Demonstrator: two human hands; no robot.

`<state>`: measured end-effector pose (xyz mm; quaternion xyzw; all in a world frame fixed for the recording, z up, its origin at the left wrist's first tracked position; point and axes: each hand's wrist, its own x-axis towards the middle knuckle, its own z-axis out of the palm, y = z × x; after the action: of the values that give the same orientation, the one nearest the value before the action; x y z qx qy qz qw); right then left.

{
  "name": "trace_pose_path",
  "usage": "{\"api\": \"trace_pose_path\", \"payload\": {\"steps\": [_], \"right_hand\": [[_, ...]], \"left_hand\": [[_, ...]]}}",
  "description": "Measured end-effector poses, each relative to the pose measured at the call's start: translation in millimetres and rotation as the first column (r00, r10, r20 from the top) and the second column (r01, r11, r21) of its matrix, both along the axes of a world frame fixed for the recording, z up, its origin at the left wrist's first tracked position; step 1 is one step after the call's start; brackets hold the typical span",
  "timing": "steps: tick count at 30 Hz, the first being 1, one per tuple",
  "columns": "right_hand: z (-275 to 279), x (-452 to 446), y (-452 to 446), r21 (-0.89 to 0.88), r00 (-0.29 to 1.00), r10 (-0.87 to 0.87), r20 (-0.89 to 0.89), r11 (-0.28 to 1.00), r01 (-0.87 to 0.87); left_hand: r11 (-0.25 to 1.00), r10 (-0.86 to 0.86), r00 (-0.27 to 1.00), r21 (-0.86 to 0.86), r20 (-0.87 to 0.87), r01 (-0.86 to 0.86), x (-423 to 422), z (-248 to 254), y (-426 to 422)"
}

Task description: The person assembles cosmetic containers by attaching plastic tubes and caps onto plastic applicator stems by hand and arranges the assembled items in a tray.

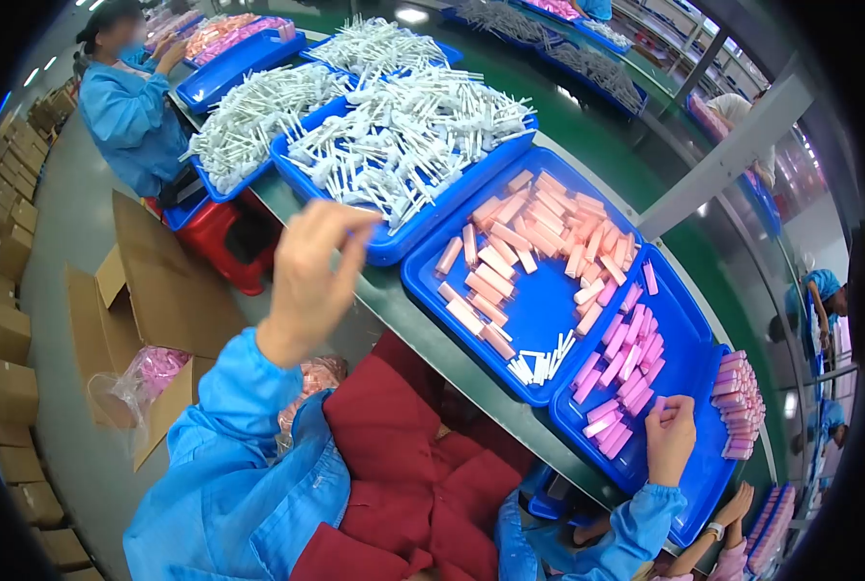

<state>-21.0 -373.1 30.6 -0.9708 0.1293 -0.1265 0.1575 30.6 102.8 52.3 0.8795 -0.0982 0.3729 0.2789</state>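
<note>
My left hand [314,271] is raised beside the near corner of a blue tray [386,250] heaped with white sticks [394,145]. Its fingers are pinched together, and what they hold, if anything, is blurred. My right hand [669,436] is over a blue tray [711,441] of pink pieces [636,358], its fingers closed on a small pink piece [659,404]. Between the hands lies a blue tray [539,305] with peach pieces [549,218] around its sides and a few short white sticks [543,362] in the near corner.
Stacked pink pieces [738,402] stand beyond my right hand, near another person's hands [733,508]. A person in blue [127,116] works at the upper left. An open cardboard box [152,310] and a red stool [227,237] are on the floor. A metal post [723,150] crosses the right side.
</note>
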Motion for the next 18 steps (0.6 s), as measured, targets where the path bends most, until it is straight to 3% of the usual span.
{"api": "trace_pose_path", "payload": {"steps": [2,4,5,8,10,15,18], "right_hand": [[3.5,1.0,3.7,0.168,0.993,-0.030,0.118,0.986,0.010],[-2.2,0.1,-0.4,0.267,0.953,-0.014,0.304,0.961,-0.071],[-3.5,-1.2,-1.0,0.304,0.953,-0.034,0.301,0.951,-0.062],[-5.5,-5.4,9.5,0.383,0.936,-0.098,0.339,0.923,-0.043],[-8.1,-9.8,10.2,0.373,0.960,-0.092,0.264,0.928,-0.014],[-10.7,-17.8,13.4,0.185,0.998,-0.015,0.060,0.983,0.004],[-5.1,-16.1,21.5,0.010,0.999,0.013,0.046,1.000,-0.014]], "left_hand": [[0.990,0.122,0.992,0.070,0.014,-0.122,14.9,9.1,25.2],[0.973,0.117,0.993,0.198,0.027,-0.120,37.9,12.4,49.0],[0.955,0.122,0.991,0.267,0.050,-0.131,51.1,12.8,58.3],[0.976,-0.024,0.996,0.214,-0.089,0.043,88.6,14.2,68.5],[0.984,-0.073,0.979,0.147,-0.189,0.102,106.3,22.6,57.7],[0.934,0.099,0.822,0.338,-0.561,0.119,144.5,29.7,46.9],[0.935,0.045,0.844,0.319,-0.534,0.152,148.6,26.0,50.1]]}}
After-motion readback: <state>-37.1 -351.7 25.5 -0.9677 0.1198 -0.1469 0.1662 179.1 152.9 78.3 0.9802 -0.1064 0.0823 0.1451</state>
